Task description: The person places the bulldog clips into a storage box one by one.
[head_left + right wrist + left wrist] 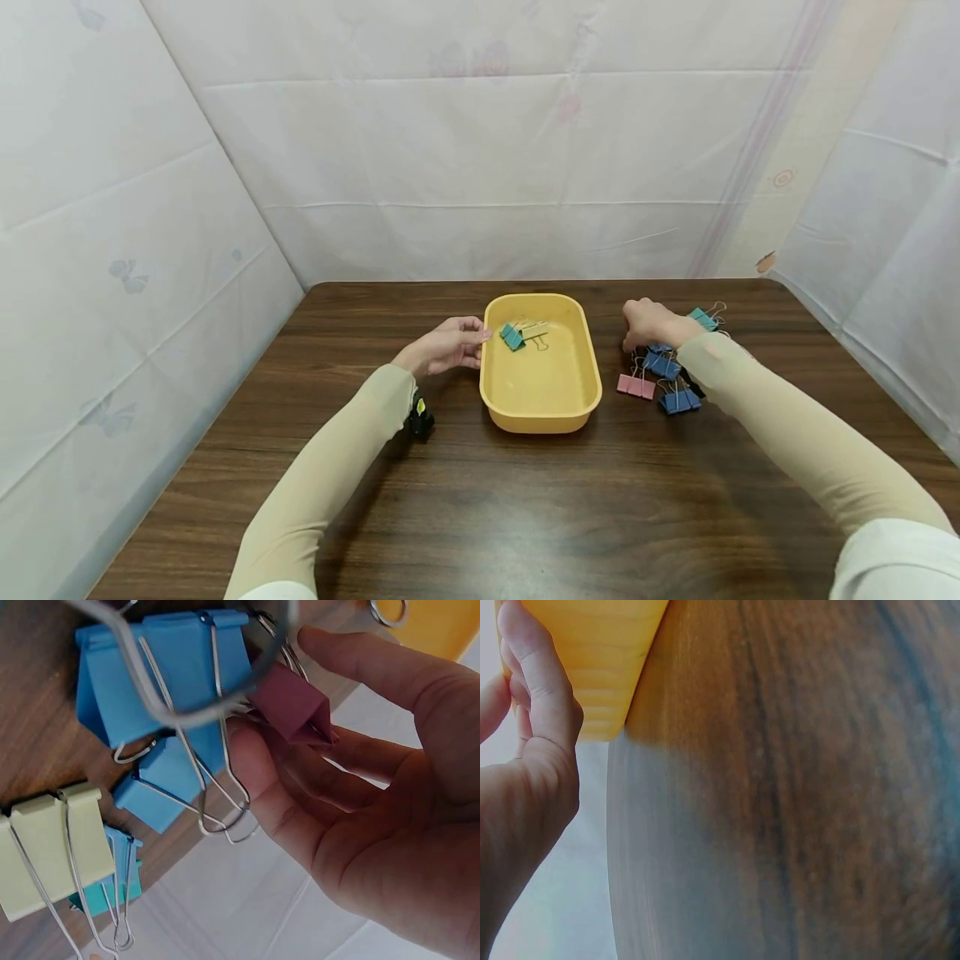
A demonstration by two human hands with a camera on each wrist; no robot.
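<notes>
Left hand: the left hand (447, 346) rests on the desk (480, 500) at the left side of the yellow tray (542, 407); its fingers lie nearly straight with the tips against the tray's left rim, and the left wrist view shows fingers (536, 671) pressed to the tray's outer wall (592, 660). It holds nothing.
Wrist device: a small black and yellow device (421, 415) sits under the left forearm, just left of the tray's near corner.
Yellow tray: stands near the middle of the desk, towards the far edge.
Clips in tray: a teal clip (512, 337) and a pale yellow clip (534, 331) lie together in the tray's far left corner.
Loose clips: a heap of binder clips lies right of the tray, with a pink clip (636, 386) nearest the tray, blue clips (678, 400) beside it and a teal clip (703, 318) towards the far right edge.
Right hand: the right hand (649, 323) sits on the far side of the heap, fingers curled; the right wrist view shows them closing on a dark red clip (292, 705), next to a large blue clip (161, 671).
</notes>
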